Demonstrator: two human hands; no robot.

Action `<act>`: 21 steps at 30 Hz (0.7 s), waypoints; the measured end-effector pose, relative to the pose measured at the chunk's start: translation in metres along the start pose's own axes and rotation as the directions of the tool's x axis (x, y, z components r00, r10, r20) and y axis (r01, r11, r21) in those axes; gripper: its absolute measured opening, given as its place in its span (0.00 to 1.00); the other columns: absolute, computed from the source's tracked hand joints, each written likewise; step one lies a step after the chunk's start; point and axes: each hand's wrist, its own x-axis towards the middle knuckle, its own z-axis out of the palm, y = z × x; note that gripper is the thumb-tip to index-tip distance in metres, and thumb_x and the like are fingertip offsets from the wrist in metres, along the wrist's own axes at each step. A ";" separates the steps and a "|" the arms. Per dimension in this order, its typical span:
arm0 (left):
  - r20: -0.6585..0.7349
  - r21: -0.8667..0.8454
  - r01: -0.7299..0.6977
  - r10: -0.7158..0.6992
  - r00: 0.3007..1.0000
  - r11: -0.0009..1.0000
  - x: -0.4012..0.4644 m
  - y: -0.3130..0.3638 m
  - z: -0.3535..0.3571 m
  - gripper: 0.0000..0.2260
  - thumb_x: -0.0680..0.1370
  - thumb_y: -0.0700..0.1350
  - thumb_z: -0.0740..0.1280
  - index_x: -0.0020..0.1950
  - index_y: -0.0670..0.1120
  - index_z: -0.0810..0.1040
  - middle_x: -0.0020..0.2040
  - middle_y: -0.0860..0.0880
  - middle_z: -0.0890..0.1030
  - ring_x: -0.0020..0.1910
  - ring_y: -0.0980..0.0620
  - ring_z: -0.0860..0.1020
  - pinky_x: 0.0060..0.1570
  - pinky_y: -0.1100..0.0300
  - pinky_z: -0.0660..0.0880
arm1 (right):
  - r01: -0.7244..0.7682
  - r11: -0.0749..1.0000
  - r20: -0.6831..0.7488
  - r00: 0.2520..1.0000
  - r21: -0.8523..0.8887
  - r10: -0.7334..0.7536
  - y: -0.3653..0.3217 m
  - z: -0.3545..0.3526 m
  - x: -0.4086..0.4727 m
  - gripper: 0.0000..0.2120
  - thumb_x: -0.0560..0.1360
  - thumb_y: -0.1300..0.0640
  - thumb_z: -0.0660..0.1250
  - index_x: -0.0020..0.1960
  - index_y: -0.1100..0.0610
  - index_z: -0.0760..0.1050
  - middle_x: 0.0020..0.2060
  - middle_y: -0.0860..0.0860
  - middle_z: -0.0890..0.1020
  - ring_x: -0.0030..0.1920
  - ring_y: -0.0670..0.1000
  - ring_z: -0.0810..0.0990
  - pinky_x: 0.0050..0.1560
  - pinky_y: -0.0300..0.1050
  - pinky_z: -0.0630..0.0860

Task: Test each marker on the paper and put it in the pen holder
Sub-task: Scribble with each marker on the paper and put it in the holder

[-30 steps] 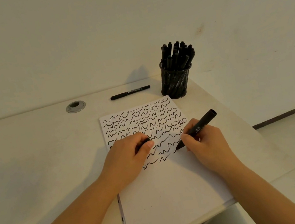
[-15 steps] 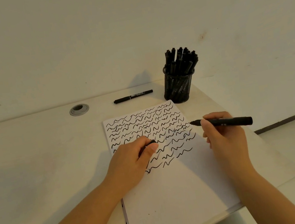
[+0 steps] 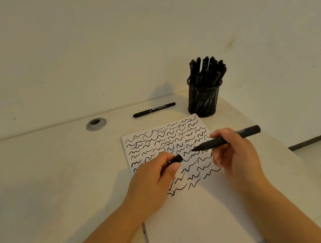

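A: What do we have in our right hand (image 3: 233,151)?

B: We are pinching a black marker (image 3: 228,139), uncapped, lying nearly level above the paper (image 3: 194,222). Its tip points toward our left hand (image 3: 154,178) and its rear end sticks out past the paper's right edge.

A: And the left one?

B: It is curled shut around the marker's black cap (image 3: 177,158), with the cap's open end poking out between thumb and forefinger, aimed at the marker's tip. Tip and cap are near each other but apart. The hand sits over the paper's left part; whether it rests on the sheet, we cannot tell.

A: How does the paper look?

B: Its far half is filled with rows of black squiggles (image 3: 167,141); the half nearer us is blank. It lies on the pale table (image 3: 48,184).

A: Where is the pen holder?

B: The black mesh pen holder (image 3: 204,100) stands upright just beyond the paper's far right corner, crowded with capped black markers (image 3: 207,70) standing in it.

A: Anything else beyond the paper?

B: 1 more capped black marker (image 3: 154,110) lies flat beyond the paper's far edge, left of the holder. Further left of that is a round grey cable grommet (image 3: 96,124) set in the table. A plain wall (image 3: 120,42) rises behind it all.
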 end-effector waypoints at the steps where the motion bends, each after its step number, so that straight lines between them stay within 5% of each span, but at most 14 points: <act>1: 0.000 -0.001 -0.002 0.002 1.000 1.000 0.000 0.000 0.000 0.04 0.78 0.52 0.59 0.44 0.62 0.71 0.31 0.57 0.76 0.32 0.55 0.76 0.37 0.52 0.75 | 0.000 1.000 0.024 1.000 -0.024 0.000 0.001 -0.001 0.000 0.11 0.70 0.55 0.61 0.34 0.56 0.78 0.19 0.52 0.71 0.21 0.49 0.66 0.22 0.36 0.64; 6: -0.001 -0.009 -0.019 0.019 1.000 1.000 -0.001 0.002 0.000 0.05 0.77 0.53 0.59 0.42 0.63 0.70 0.31 0.54 0.77 0.31 0.52 0.75 0.34 0.52 0.74 | 0.031 0.990 0.147 0.989 -0.140 -0.010 0.004 0.000 -0.005 0.10 0.70 0.53 0.62 0.34 0.52 0.79 0.22 0.52 0.75 0.23 0.49 0.69 0.23 0.37 0.66; 10: 0.014 0.005 -0.038 0.038 0.999 0.999 -0.002 0.003 0.000 0.06 0.77 0.53 0.60 0.43 0.64 0.70 0.29 0.57 0.75 0.26 0.58 0.70 0.27 0.65 0.67 | 0.055 0.979 0.193 0.981 -0.197 -0.016 0.005 0.002 -0.008 0.09 0.70 0.55 0.62 0.34 0.53 0.78 0.23 0.53 0.76 0.23 0.48 0.70 0.23 0.37 0.66; 21: 0.029 0.131 -0.172 0.170 0.985 0.976 -0.004 0.013 -0.002 0.07 0.76 0.53 0.59 0.47 0.54 0.75 0.32 0.60 0.71 0.33 0.58 0.71 0.32 0.71 0.64 | 0.113 0.964 0.291 0.956 -0.241 -0.040 0.003 0.005 -0.016 0.10 0.64 0.48 0.65 0.28 0.53 0.74 0.18 0.49 0.71 0.20 0.47 0.67 0.23 0.35 0.65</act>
